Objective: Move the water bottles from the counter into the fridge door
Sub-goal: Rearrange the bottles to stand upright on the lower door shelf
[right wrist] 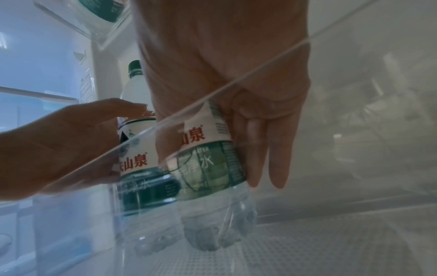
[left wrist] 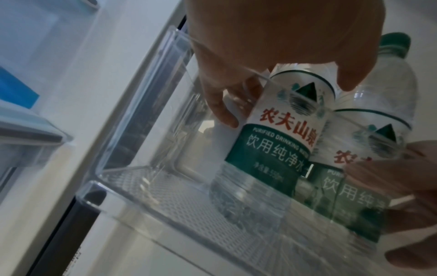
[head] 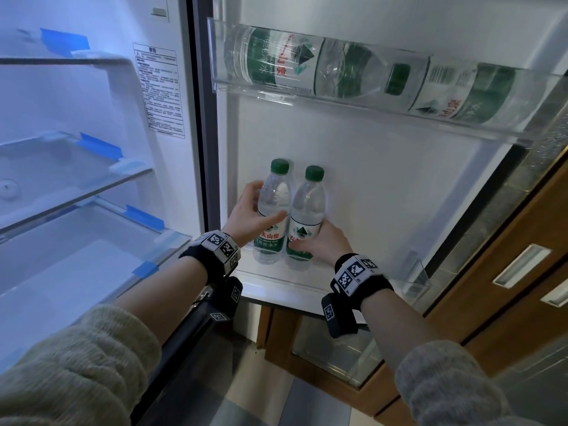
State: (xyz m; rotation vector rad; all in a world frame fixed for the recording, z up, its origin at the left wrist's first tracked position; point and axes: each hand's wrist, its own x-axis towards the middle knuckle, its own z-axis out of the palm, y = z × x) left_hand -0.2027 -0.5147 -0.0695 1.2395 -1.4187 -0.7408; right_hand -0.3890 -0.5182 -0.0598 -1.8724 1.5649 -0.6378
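Observation:
Two clear water bottles with green caps stand upright, side by side, at the left end of the lower fridge door bin (head: pixel 413 273). My left hand (head: pixel 266 202) holds the left bottle (head: pixel 274 198) high up, thumb across its front and fingers behind it. My right hand (head: pixel 310 239) grips the right bottle (head: pixel 308 204) round its label. In the left wrist view the left bottle (left wrist: pixel 279 134) has its base down on the ribbed bin floor (left wrist: pixel 165 196). In the right wrist view my thumb and fingers straddle the right bottle (right wrist: pixel 208 160).
The upper door bin (head: pixel 338 98) holds larger green-labelled bottles lying on their sides. Glass fridge shelves (head: pixel 76 192) with blue tape are on the left. A wooden cabinet (head: pixel 507 287) stands on the right. The lower bin has room to the right of the two bottles.

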